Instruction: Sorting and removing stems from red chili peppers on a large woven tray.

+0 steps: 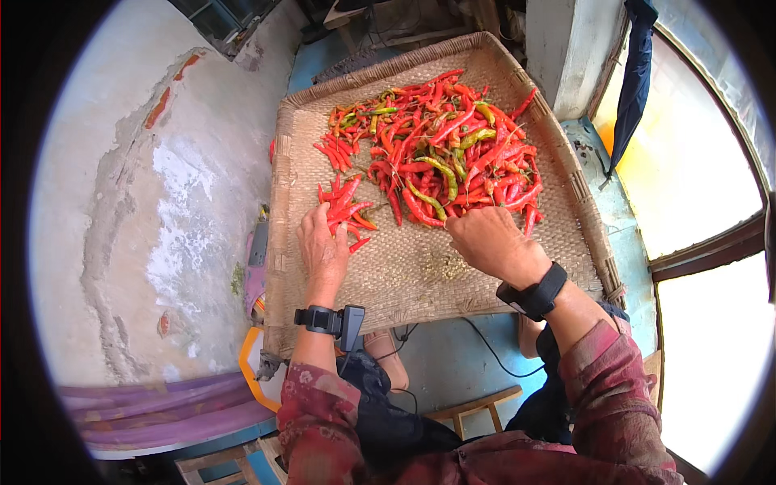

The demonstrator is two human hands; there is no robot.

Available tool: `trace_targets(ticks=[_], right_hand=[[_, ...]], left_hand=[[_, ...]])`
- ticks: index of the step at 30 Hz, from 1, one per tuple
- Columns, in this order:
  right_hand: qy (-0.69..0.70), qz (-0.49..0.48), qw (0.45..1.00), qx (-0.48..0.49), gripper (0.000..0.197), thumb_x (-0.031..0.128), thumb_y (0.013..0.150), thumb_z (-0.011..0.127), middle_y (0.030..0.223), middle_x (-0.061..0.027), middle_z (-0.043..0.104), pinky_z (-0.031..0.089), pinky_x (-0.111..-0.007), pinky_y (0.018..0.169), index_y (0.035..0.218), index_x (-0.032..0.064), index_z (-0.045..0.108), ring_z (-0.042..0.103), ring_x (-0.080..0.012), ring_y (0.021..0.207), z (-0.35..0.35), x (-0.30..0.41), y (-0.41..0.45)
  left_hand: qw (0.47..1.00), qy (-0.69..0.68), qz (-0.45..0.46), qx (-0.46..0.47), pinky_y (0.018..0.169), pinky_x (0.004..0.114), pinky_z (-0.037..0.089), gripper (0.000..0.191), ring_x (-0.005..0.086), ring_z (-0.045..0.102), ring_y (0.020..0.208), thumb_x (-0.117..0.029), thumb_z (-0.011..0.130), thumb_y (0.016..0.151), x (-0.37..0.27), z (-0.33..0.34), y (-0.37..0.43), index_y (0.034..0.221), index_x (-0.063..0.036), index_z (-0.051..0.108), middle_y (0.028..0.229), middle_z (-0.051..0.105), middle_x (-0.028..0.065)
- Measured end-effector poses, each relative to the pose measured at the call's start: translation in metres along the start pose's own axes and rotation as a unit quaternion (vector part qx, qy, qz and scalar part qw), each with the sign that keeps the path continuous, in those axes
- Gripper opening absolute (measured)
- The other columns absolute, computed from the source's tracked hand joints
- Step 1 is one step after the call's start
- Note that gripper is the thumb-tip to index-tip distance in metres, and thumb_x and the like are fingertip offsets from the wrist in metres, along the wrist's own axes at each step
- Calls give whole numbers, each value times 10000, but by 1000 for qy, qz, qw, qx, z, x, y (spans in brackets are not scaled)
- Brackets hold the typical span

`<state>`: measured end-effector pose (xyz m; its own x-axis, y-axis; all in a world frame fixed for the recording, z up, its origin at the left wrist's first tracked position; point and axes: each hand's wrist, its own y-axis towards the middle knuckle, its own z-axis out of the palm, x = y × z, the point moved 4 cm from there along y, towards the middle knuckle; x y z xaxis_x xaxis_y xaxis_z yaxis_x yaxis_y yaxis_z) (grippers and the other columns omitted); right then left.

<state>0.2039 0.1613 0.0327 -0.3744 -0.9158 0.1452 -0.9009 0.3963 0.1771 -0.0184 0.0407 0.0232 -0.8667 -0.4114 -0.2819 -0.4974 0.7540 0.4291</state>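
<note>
A large pile of red chilli peppers (424, 124), with a few green ones (445, 173) among them, covers the back and middle of a woven bamboo tray (370, 276). On the tray's left side, my left hand (324, 242) is closed around a small bunch of red chillies (345, 209), with the thumb over them and tips fanning out to the right. My right hand (494, 239) is at the pile's front edge, fingers curled, its fingertips pinching the end of a red chilli (422, 212). The palm side of both hands is hidden.
Pale stem scraps (447, 267) lie on the weave near my right wrist. A rough plaster wall (182, 212) rises on the left. A folded umbrella (633, 91) hangs by the window on the right. Cables (497, 357) and a wooden stool (476, 406) are below the tray.
</note>
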Motion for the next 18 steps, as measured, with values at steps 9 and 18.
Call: trace_targets(ticks=[9,18], right_hand=[[25,4,1000,-14,97,130,785,564,614,-116,610,498,-397,520,745,42,574,636,-278,580,-8,-6,-8],[53,41,998,6,144,174,806,575,675,-144,639,528,-409,563,804,34,604,655,-304,635,-25,-16,-11]], left_hand=[[969,-221,68,82,976,419,375,399,331,471,1146,-288,526,907,-111,47,67,1216,-37,502,1212,497,173],[962,-88,116,233,989,442,364,571,374,454,1159,-431,611,795,-175,99,109,1226,-67,526,1232,487,220]])
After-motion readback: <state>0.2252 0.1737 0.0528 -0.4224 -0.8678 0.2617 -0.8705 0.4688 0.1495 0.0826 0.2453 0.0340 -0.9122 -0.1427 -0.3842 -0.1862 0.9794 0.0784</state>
